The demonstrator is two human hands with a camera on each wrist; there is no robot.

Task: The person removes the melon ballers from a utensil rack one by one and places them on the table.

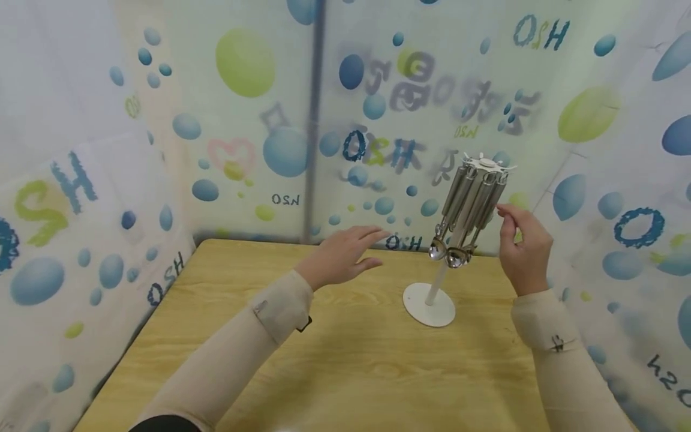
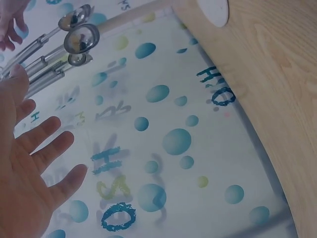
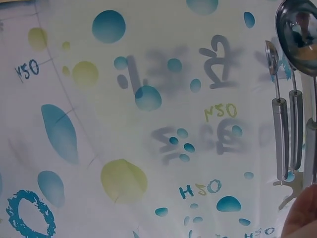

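A white stand with a round base (image 1: 429, 306) carries several metal kitchen utensils (image 1: 475, 195), hung by their handle ends from a hooked top (image 1: 486, 163). Ladle-like bowls (image 1: 457, 257) point down at the lower ends. To the left of the stand, my left hand (image 1: 345, 255) hovers above the table, fingers spread and thumb apart, holding nothing; its palm (image 2: 22, 183) fills the left edge of the left wrist view. My right hand (image 1: 523, 246) is raised at the stand's right side, fingers loosely bent, index fingertip close beside the hanging handles.
The stand is on a wood-grain table (image 1: 324, 360), towards its back right. A printed curtain (image 1: 248, 150) with blue and green drops hangs behind it and along both sides.
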